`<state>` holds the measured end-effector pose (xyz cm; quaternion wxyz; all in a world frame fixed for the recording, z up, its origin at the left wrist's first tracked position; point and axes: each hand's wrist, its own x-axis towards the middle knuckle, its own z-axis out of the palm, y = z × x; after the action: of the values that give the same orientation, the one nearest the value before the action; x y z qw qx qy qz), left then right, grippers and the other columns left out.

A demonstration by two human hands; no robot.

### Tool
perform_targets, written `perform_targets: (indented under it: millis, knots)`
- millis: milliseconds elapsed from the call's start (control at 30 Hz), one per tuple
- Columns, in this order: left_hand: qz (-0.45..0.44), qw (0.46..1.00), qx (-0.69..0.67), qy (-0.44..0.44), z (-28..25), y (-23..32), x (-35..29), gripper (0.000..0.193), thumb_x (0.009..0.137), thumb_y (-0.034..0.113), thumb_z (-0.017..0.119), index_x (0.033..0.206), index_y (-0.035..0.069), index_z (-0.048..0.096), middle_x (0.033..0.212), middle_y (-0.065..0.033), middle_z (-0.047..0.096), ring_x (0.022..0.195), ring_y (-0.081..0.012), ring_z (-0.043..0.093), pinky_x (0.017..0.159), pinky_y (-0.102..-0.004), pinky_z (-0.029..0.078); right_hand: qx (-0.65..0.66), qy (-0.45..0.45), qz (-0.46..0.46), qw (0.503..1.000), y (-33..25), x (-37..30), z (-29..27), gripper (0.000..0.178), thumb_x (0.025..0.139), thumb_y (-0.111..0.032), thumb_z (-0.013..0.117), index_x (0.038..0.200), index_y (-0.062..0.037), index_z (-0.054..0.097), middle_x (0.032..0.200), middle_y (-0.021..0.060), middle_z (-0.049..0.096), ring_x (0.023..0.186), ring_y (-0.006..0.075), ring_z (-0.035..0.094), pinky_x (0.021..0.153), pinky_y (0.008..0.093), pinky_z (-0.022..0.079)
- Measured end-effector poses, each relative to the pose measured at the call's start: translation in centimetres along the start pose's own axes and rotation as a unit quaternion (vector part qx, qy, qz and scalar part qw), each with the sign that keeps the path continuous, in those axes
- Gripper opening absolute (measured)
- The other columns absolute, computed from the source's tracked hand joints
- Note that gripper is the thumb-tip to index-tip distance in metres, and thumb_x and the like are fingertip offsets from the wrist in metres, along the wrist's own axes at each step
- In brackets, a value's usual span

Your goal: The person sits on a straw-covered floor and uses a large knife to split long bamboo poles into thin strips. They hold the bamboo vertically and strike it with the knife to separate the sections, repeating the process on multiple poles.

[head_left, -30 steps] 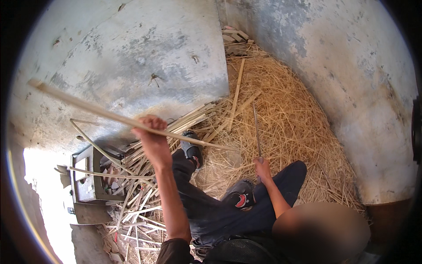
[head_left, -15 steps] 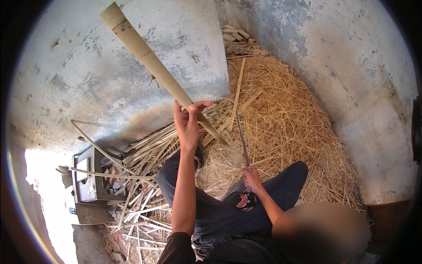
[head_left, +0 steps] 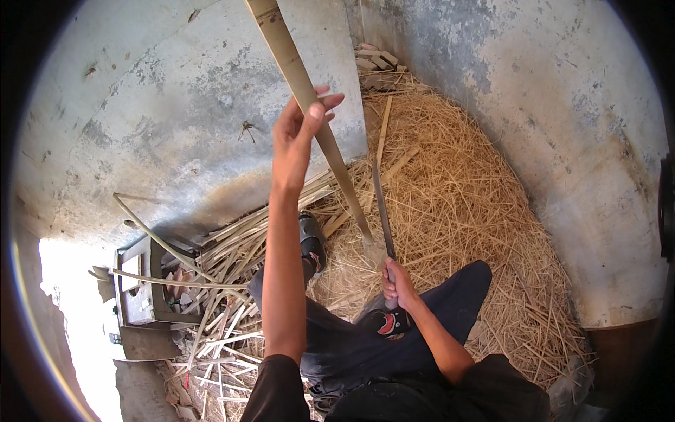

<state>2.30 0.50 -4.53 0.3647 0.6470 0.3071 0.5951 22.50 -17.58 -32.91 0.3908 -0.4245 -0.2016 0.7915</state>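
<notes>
A long split bamboo piece (head_left: 290, 60) slants across the upper middle, its top end cut off by the frame. My left hand (head_left: 292, 144) holds it partway along, thumb on the near face and fingers behind. The piece's lower end comes down near the floor between my legs. Lower and to the right, my right hand (head_left: 399, 283) is closed around the handle of a long-bladed knife (head_left: 381, 204). The knife's narrow blade points up and away from me. Bamboo and blade are apart, with a narrow gap between them.
Thin bamboo shavings (head_left: 457, 190) cover the floor to the right and ahead. Split strips (head_left: 232, 253) lie piled on the left beside an open grey box (head_left: 133, 316). Stained walls (head_left: 520, 84) enclose the corner, with bricks (head_left: 380, 60) stacked there. My shoe (head_left: 311, 243) rests near the bamboo.
My left hand has moved up, and the bamboo piece now stands steeper, its top swung to the right. The knife has turned so more of the blade's side shows.
</notes>
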Motion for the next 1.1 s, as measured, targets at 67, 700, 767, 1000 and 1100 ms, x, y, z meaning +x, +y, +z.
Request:
perform_targets:
  millis: [67,700,767,1000,1100]
  knots:
    - [-0.020,0.999,-0.043,-0.021,0.1,1.6,1.5,0.058,0.104,0.044,0.053,0.138,-0.003,0.050,0.117,-0.0189,0.069,0.116,-0.0314,0.066,0.105,-0.0446,0.049,-0.008,-0.011,-0.005,1.000,-0.7,0.2,0.6,0.050,0.100,-0.059,0.049,0.083,-0.0125,0.048,0.051,-0.0048,0.036,0.038,0.0074,0.032,0.039,0.0266,0.030]
    - [-0.100,0.970,-0.214,-0.050,1.4,1.7,3.3,0.073,0.091,0.085,0.030,0.062,0.017,0.028,0.056,0.0078,0.018,0.049,-0.0082,0.016,0.045,-0.0266,0.016,0.059,-0.099,-0.138,0.984,-7.8,-1.3,7.0,0.062,0.100,-0.071,0.034,0.082,-0.0135,0.044,0.049,-0.0052,0.032,0.036,0.0077,0.029,0.039,0.0267,0.030]
    - [-0.100,0.969,-0.219,-0.051,1.1,1.8,3.2,0.073,0.091,0.084,0.030,0.062,0.017,0.028,0.056,0.0077,0.018,0.049,-0.0082,0.015,0.045,-0.0267,0.016,0.044,-0.085,-0.173,0.980,-7.3,-0.7,7.1,0.062,0.100,-0.072,0.035,0.081,-0.0132,0.044,0.049,-0.0048,0.032,0.036,0.0081,0.029,0.039,0.0275,0.031]
    - [-0.095,0.963,-0.247,-0.052,-0.5,1.5,2.1,0.073,0.092,0.084,0.030,0.063,0.017,0.028,0.056,0.0075,0.018,0.049,-0.0081,0.014,0.044,-0.0269,0.016,0.000,0.004,0.083,0.997,-3.0,2.9,6.2,0.065,0.097,-0.076,0.038,0.080,-0.0130,0.043,0.050,-0.0045,0.032,0.037,0.0090,0.029,0.040,0.0277,0.030]
    - [-0.088,0.965,-0.242,-0.038,-0.9,1.6,1.8,0.072,0.092,0.083,0.030,0.063,0.017,0.029,0.056,0.0077,0.018,0.049,-0.0080,0.013,0.044,-0.0270,0.016,-0.029,-0.003,0.030,0.999,-4.1,3.0,7.4,0.063,0.097,-0.073,0.040,0.080,-0.0132,0.044,0.050,-0.0044,0.032,0.036,0.0091,0.028,0.039,0.0277,0.029]
